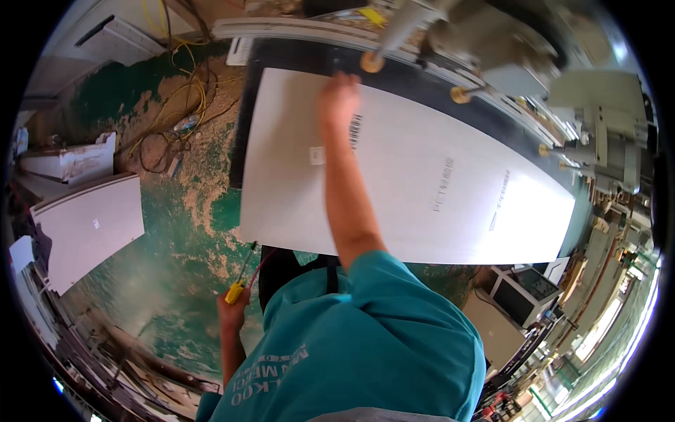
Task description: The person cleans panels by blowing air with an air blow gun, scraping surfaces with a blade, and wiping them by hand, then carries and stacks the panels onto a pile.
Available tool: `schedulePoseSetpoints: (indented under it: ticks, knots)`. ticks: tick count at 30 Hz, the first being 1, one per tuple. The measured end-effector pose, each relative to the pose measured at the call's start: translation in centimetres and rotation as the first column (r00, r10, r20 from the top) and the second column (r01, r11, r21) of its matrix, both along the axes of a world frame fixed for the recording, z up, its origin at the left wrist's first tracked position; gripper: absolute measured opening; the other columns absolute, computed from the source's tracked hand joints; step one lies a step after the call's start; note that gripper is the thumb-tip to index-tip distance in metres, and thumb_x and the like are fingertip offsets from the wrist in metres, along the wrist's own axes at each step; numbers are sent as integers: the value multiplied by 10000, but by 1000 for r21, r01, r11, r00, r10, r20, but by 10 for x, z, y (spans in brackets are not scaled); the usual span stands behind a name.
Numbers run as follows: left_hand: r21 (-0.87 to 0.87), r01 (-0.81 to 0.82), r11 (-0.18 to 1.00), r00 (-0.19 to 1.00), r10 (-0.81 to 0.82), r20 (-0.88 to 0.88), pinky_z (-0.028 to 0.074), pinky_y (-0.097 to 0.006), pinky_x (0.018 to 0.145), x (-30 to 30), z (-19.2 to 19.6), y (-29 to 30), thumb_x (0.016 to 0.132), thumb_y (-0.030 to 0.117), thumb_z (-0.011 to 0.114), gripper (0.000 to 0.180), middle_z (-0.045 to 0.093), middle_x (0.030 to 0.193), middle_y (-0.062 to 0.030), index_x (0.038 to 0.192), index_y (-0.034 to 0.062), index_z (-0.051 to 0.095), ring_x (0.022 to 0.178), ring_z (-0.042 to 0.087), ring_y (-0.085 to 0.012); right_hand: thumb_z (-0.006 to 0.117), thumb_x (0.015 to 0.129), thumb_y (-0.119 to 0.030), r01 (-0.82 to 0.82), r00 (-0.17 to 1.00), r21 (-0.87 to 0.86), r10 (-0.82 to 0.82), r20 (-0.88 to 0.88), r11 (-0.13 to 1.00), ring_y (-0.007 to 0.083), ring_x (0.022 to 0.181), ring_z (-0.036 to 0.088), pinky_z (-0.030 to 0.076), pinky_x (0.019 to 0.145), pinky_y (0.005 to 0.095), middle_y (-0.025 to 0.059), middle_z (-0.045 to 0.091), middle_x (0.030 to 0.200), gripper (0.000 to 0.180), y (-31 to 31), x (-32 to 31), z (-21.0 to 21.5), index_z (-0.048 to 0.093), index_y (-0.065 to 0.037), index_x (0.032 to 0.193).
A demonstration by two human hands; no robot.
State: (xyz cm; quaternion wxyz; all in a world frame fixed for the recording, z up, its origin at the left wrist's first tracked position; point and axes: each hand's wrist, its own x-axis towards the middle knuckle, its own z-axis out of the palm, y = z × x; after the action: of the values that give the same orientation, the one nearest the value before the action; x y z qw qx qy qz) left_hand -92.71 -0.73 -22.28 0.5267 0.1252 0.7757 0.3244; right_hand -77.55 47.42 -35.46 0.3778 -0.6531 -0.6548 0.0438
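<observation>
While the person leans over the machine bed, a large white panel [415, 190] lies flat under the right arm and fills most of the view. It rests on a dark table [242, 105], which shows as a black border on the left side of the panel and beyond its far edge. The right hand [339, 98] reaches to the far edge of this panel and lies on it; the fingers look bent over the edge, but the picture is blurred there, so I cannot tell if they grip or only press. Just beyond this hand stands the grey machine [492, 49] with round brass-coloured knobs [372, 62]. Just beside the right wrist a barcode label [355, 130] is stuck on the panel, and a little nearer to the person there is a small square sticker [317, 155].

Well apart from the panel, low and to the left, the left hand [232, 309] is closed around a tool with a yellow handle [235, 290], whose thin shaft points up toward the near edge of the panel. Below that hand is a green floor [176, 281] covered with sawdust.
</observation>
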Motion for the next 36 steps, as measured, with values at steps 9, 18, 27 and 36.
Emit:
schedulePoseSetpoints:
  ticks: [9,18,27,36]
  knots:
    - [-22,-261,965,961,262,85,448,-260,612,-117,-4,-54,820,177,699,193,606,694,-25,798,-7,641,638,560,-110,594,790,-77,-264,962,7,263,69,965,385,838,603,511,721,459,159,618,856,72,-26,-169,2,641,-39,829]
    - [31,-110,993,982,104,156,423,-263,591,-144,-31,-54,827,199,681,224,569,653,-16,737,7,608,618,533,-105,640,800,-108,-485,873,108,487,3,868,361,768,585,499,661,438,144,586,808,56,12,-137,7,641,-58,828]
    - [-57,-63,996,994,68,87,407,-256,576,-117,-19,-87,828,199,689,222,561,647,-3,739,11,613,615,517,-86,615,809,-110,-808,543,-129,811,216,575,268,774,619,517,657,404,91,596,761,40,-148,-116,0,642,-85,795]
    - [-47,-127,991,992,128,19,427,-267,598,-59,-13,-152,834,213,693,240,583,682,-9,773,-6,619,634,527,-94,568,851,-149,-713,688,-139,724,55,688,343,746,595,480,611,456,146,596,825,120,-167,-93,10,602,-46,798]
